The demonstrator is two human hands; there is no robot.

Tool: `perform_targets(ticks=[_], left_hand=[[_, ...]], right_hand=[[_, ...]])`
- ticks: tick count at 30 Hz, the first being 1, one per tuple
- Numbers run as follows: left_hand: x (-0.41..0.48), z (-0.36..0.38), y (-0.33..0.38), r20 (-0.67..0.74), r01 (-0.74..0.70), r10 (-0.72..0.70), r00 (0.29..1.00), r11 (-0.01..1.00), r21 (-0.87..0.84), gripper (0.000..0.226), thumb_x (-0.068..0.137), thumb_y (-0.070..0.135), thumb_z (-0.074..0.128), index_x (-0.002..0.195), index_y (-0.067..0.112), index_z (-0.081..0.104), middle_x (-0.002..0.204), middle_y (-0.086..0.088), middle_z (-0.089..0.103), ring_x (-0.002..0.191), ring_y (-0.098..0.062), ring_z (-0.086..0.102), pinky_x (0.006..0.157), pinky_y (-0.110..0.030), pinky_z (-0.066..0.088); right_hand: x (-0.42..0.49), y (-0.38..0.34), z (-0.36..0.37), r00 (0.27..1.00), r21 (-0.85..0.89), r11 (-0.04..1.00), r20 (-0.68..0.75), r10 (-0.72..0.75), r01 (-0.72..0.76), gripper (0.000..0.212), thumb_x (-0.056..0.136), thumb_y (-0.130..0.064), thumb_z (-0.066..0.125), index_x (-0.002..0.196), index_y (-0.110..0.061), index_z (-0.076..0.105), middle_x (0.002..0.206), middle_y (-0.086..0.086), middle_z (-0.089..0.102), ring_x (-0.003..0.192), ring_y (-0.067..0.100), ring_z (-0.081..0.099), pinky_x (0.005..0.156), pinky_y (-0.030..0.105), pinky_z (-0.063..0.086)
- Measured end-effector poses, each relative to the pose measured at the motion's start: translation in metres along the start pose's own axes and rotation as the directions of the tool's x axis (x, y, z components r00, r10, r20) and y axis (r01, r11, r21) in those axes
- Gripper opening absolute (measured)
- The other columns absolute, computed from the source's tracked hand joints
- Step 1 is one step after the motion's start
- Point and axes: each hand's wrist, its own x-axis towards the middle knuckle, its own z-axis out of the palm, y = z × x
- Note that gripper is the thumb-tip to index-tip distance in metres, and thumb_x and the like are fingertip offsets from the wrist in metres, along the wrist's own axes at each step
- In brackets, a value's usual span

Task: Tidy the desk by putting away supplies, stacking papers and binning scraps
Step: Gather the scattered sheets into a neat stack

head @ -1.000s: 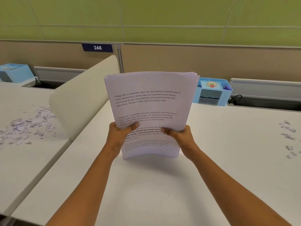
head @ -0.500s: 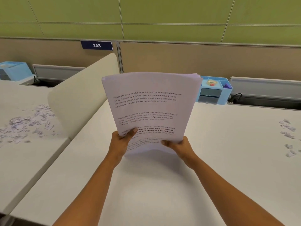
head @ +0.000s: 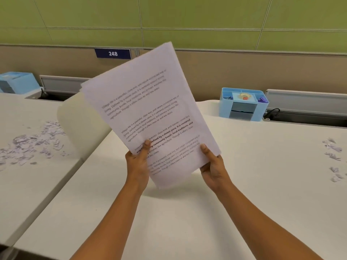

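I am holding the stack of printed papers [head: 150, 109] upright over the table [head: 187, 212], turned so that its lines of print are rising to the right. My left hand [head: 138, 164] is gripping the stack's lower left edge, thumb lying across the print. My right hand [head: 214, 169] is keeping its grip on the lower right edge, thumb on the front sheet. A blue organiser [head: 243, 109] is standing at the table's far edge, a tape roll [head: 245, 96] in its top. Paper scraps [head: 333, 158] are lying far right, well apart.
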Motion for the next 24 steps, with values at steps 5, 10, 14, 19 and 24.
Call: perform_targets(ticks=[5,10,14,19,24], left_hand=[[-0.007,0.019,-0.01,-0.029,0.047,-0.051,0.998,0.987,-0.152,0.023,0.087,0.018,0.056,0.108,0.022,0.061,0.103,0.002,0.071,0.094,-0.016,0.068,0.079,-0.037,0.057],[-0.002,0.008,-0.001,0.084,0.027,-0.019,0.996,0.994,-0.103,0.041,0.07,0.018,0.071,0.109,0.023,0.06,0.103,0.003,0.072,0.096,-0.015,0.068,0.074,-0.031,0.058],[0.027,-0.025,0.032,0.086,-0.093,0.106,0.991,0.985,-0.145,0.066,0.042,0.031,0.091,0.104,0.023,0.069,0.111,0.002,0.069,0.105,-0.015,0.065,0.087,-0.034,0.055],[0.045,-0.063,0.066,0.216,-0.012,-0.013,0.976,0.993,0.114,0.064,0.021,0.04,0.094,0.079,0.021,0.077,0.087,0.003,0.075,0.082,-0.011,0.071,0.067,-0.022,0.057],[0.045,-0.065,0.075,0.318,0.002,-0.189,0.929,0.862,0.507,0.071,0.022,0.039,0.091,0.087,0.018,0.072,0.085,0.006,0.075,0.079,-0.01,0.071,0.062,-0.022,0.057]], right_hand=[[-0.015,0.021,0.026,0.997,0.001,1.0,0.076,0.025,-0.025,0.047,0.065,-0.013,0.074,0.11,-0.018,0.06,0.11,0.0,0.07,0.098,0.014,0.067,0.085,0.031,0.056],[-0.013,0.013,0.02,0.995,-0.055,0.998,0.097,-0.03,0.036,0.041,0.068,-0.009,0.072,0.107,-0.018,0.063,0.109,0.001,0.07,0.098,0.015,0.067,0.081,0.03,0.056],[-0.003,-0.014,-0.002,0.993,-0.252,0.965,0.108,-0.051,0.077,0.068,0.039,-0.033,0.092,0.1,-0.015,0.068,0.104,0.003,0.072,0.094,0.016,0.068,0.073,0.028,0.056],[0.006,-0.05,-0.012,0.985,-0.359,0.922,0.14,-0.099,0.143,0.058,0.044,-0.021,0.091,0.096,-0.012,0.067,0.095,0.001,0.074,0.085,0.017,0.07,0.068,0.03,0.056],[0.009,-0.068,-0.006,0.973,-0.503,0.843,0.213,-0.093,0.191,0.058,0.033,-0.045,0.091,0.085,-0.025,0.074,0.092,-0.003,0.073,0.081,0.017,0.07,0.068,0.032,0.058]])
